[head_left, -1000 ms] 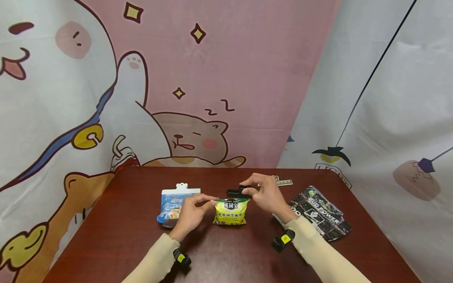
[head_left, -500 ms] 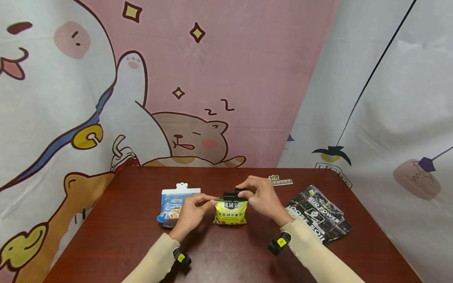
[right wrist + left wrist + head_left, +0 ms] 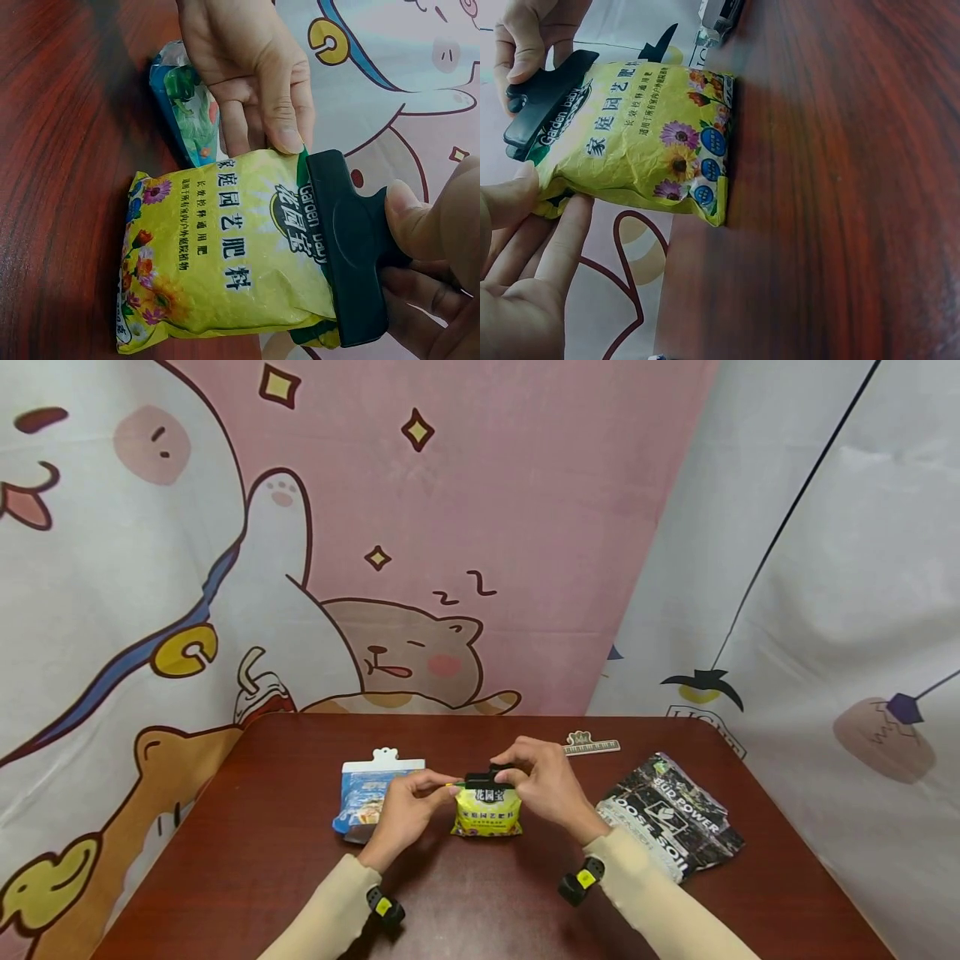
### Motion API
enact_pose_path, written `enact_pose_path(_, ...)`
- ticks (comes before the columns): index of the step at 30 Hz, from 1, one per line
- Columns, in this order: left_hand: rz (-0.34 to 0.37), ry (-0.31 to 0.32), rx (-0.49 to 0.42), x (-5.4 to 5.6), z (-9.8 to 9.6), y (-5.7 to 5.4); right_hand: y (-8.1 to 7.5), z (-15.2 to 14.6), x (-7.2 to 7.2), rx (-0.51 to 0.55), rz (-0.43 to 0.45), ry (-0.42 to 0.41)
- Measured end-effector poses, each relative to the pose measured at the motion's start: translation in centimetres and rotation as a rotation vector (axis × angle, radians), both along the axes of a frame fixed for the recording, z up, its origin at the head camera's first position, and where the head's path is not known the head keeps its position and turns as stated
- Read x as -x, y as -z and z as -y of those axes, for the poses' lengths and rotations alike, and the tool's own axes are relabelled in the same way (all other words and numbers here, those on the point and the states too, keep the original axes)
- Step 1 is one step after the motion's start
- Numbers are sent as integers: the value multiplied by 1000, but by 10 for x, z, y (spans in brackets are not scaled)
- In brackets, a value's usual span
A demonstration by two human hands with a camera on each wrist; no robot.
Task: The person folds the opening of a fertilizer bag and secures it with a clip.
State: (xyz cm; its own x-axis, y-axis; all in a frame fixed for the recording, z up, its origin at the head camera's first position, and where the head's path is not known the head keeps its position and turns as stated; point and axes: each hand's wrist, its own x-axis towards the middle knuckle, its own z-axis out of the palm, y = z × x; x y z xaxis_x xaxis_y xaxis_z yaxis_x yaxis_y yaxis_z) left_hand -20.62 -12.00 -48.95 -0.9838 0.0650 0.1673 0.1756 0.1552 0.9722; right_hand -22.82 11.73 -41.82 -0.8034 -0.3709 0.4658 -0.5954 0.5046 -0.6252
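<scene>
A yellow fertilizer bag (image 3: 487,817) stands upright in the middle of the table, flowers printed along its lower part. My left hand (image 3: 414,808) pinches its top left corner between thumb and fingers. My right hand (image 3: 546,783) holds a black bag clip (image 3: 349,247) by its grip, thumb on one side and fingers on the other. The clip lies across the bag's top edge, over the green strip, and covers most of it. In the left wrist view, the clip (image 3: 547,105) sits along the folded top, close to the left thumb.
Left of the yellow bag lies a blue bag (image 3: 367,797) with a white clip (image 3: 384,765) on its top. A piano-keyboard clip (image 3: 592,745) lies toward the back right. On the right is a black soil bag (image 3: 675,818). The dark red table (image 3: 480,902) meets a printed curtain behind.
My right hand has brought the black clip forward and left, from behind the bag's top right down onto its top edge. The left hand has stayed on the corner.
</scene>
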Motion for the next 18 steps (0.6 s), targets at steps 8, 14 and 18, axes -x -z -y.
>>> enact_pose_path(8,2,28,-34,-1,1,-1,4,5,1,7,-12,-9)
enact_pose_path(14,5,75,-115,0,2,-1,4,9,-1,8,-12,-2)
enact_pose_path(18,14,66,-145,0,2,-1,6,12,-1,5,-28,-5)
